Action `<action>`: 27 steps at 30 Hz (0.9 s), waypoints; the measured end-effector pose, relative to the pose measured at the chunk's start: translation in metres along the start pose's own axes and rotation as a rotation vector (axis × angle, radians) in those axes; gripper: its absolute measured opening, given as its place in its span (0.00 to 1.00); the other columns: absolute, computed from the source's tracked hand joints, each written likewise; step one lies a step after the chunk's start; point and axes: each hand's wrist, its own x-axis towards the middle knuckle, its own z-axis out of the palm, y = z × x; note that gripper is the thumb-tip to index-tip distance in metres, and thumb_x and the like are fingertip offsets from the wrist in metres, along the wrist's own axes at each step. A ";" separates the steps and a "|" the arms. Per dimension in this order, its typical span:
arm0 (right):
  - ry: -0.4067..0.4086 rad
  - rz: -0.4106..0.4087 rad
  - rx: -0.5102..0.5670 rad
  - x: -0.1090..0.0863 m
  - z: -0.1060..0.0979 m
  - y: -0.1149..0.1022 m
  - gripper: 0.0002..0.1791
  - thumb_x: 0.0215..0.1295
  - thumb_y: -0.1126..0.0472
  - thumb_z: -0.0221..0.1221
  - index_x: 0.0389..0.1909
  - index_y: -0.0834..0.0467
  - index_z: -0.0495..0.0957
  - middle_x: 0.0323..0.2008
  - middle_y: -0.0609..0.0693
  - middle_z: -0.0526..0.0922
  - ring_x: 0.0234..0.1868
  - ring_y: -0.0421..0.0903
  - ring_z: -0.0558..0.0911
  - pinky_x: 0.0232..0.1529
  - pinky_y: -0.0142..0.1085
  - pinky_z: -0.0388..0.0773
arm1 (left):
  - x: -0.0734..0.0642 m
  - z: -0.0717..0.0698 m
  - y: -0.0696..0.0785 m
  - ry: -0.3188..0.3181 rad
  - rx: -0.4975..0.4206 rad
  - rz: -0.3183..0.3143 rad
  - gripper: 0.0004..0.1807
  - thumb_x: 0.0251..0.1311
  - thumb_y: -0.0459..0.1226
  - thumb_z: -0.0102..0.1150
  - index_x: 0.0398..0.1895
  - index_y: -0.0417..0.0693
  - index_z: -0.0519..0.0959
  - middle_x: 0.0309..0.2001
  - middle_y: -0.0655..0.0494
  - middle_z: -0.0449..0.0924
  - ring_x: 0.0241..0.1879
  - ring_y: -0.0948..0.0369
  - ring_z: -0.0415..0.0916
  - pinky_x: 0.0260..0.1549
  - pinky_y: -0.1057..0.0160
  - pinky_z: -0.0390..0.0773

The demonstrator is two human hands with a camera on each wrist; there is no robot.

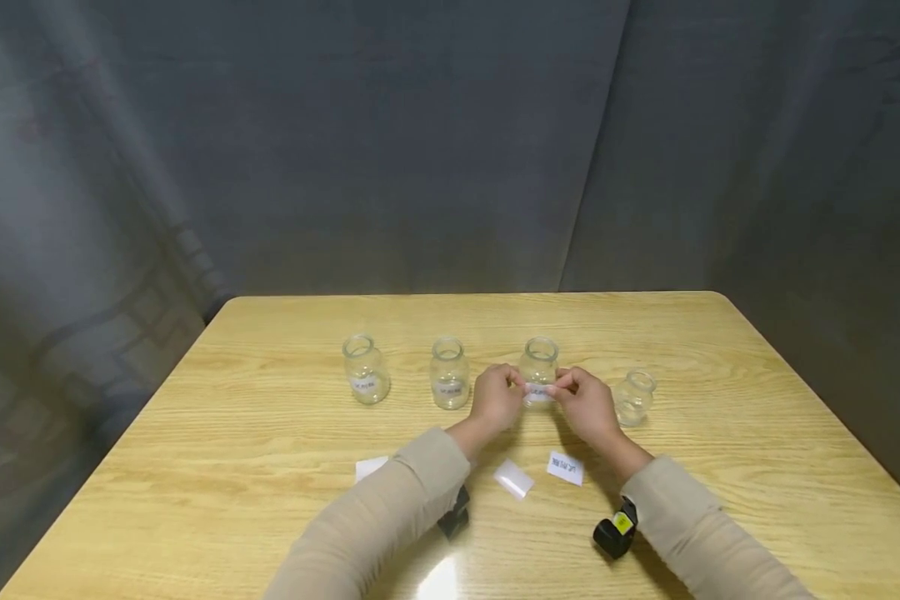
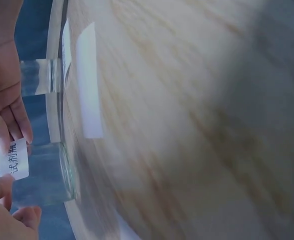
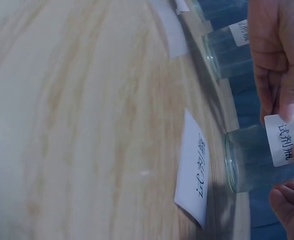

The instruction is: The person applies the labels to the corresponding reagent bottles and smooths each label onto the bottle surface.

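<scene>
A white label (image 1: 537,392) with dark handwriting is stretched between both hands against the front of a clear glass jar (image 1: 542,354). My left hand (image 1: 497,398) pinches the label's left end, and my right hand (image 1: 588,408) pinches its right end. In the left wrist view, thumb and fingertips stand at both ends of the label (image 2: 14,160), which overlaps the jar (image 2: 46,175). The right wrist view has the same label (image 3: 284,140) flat over the side of the upright jar (image 3: 249,160).
Two labelled jars, one at far left (image 1: 365,367) and one nearer (image 1: 450,371), stand left of the hands. An unlabelled jar (image 1: 636,398) stands right. Another written label (image 1: 565,468), a blank slip (image 1: 513,479) and white paper (image 1: 371,468) lie on the wooden table (image 1: 232,500).
</scene>
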 end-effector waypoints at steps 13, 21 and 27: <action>-0.008 -0.098 -0.103 -0.001 -0.005 0.000 0.16 0.52 0.67 0.58 0.40 0.67 0.66 0.40 0.66 0.76 0.42 0.57 0.76 0.40 0.44 0.74 | 0.005 -0.006 -0.002 -0.021 0.044 0.083 0.06 0.46 0.28 0.60 0.19 0.41 0.72 0.29 0.53 0.76 0.26 0.63 0.69 0.23 0.73 0.70; -0.039 -0.167 -0.179 0.000 -0.007 0.004 0.29 0.51 0.68 0.59 0.55 0.68 0.63 0.40 0.66 0.76 0.40 0.57 0.77 0.39 0.43 0.74 | 0.012 -0.009 -0.007 -0.079 0.023 0.114 0.13 0.41 0.29 0.63 0.27 0.41 0.68 0.29 0.53 0.74 0.30 0.61 0.72 0.27 0.72 0.73; -0.023 -0.204 -0.205 0.003 -0.005 0.006 0.31 0.45 0.68 0.63 0.52 0.70 0.65 0.38 0.65 0.77 0.38 0.57 0.78 0.37 0.43 0.75 | 0.015 -0.009 -0.007 -0.079 0.188 0.199 0.25 0.39 0.30 0.65 0.45 0.41 0.70 0.38 0.49 0.78 0.39 0.57 0.75 0.37 0.68 0.74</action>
